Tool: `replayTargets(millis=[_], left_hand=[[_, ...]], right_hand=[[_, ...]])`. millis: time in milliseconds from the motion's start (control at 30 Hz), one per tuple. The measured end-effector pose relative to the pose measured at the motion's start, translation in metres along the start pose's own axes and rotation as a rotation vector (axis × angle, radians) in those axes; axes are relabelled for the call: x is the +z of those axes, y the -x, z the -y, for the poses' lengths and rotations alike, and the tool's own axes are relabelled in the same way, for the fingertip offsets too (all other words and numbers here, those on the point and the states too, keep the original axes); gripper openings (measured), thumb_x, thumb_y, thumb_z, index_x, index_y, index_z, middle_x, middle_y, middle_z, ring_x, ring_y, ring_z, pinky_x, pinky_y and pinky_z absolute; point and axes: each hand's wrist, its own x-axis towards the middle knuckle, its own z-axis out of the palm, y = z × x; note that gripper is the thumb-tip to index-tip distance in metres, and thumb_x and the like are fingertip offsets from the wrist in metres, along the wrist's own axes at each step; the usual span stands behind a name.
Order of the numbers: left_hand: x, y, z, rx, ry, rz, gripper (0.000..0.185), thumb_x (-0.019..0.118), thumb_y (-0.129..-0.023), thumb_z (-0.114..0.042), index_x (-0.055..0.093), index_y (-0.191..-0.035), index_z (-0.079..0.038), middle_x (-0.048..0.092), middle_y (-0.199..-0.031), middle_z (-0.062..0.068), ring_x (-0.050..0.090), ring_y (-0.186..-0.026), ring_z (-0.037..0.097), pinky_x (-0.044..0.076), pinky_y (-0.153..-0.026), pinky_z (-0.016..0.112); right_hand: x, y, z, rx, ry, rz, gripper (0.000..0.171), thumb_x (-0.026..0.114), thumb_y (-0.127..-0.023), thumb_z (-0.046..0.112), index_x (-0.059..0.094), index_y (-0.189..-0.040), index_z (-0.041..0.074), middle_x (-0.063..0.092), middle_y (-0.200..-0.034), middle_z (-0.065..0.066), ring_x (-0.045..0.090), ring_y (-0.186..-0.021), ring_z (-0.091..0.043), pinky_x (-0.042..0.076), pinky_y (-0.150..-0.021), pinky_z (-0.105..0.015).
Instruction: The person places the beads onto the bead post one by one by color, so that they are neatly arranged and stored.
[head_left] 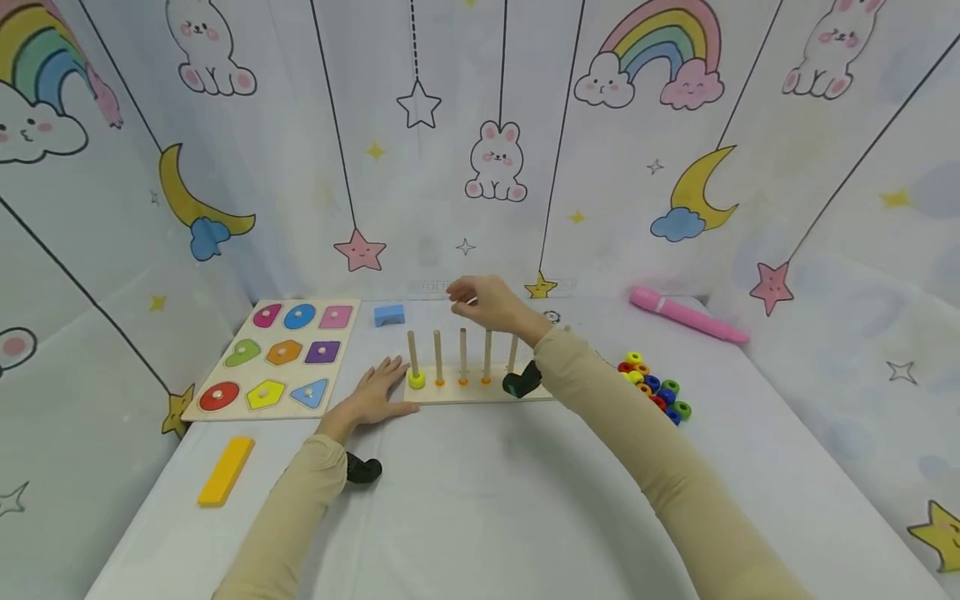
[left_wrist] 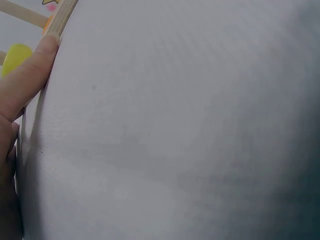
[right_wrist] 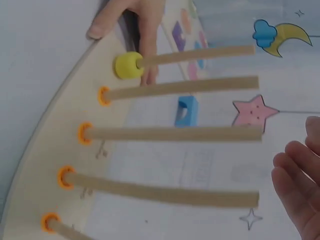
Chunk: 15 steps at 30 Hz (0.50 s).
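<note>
Risk first: left hand [head_left: 375, 396], fingers flat, only presses the rack's [head_left: 480, 392] left end, so a knock on a peg could tip it. Right hand [head_left: 487, 302] hovers over the pegs, loosely open and empty (yellow bead [head_left: 416, 380] sits on the leftmost). Puzzle [head_left: 281, 357] lies at 9 o'clock, beads [head_left: 652, 385] at 3, crowding neither hand.

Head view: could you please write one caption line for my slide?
Left hand steadies a wooden peg board; right hand hovers above its pegs.
</note>
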Motion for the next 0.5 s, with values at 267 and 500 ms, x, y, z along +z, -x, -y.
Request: replayTargets(millis=[267,500], left_hand=[[0.000,0.004,0.004,-0.003,0.001,-0.017,0.088,0.067,-0.084,-0.045,0.027,-0.147,0.001,0.014,-0.154,0.023,0.004,-0.141,0.038,0.000,-0.114,0.053],[-0.003,0.002,0.002,0.019,0.007,-0.022,0.087,0.068,-0.084,-0.044,0.028,-0.146,0.003,0.015,-0.153,0.025,0.005,-0.141,0.040,0.001,-0.113,0.055]], right_hand=[[-0.055,0.034,-0.046,0.134,0.006,-0.128,0.029,0.062,-0.090,0.010,0.060,-0.117,-0.001,0.067,-0.107,-0.013,0.064,-0.099,-0.025,0.051,-0.088,-0.035],[-0.089,0.085,-0.089,0.298,0.083,-0.170,0.032,0.060,-0.093,0.014,0.058,-0.121,-0.001,0.066,-0.109,-0.016,0.061,-0.102,-0.030,0.050,-0.088,-0.045]])
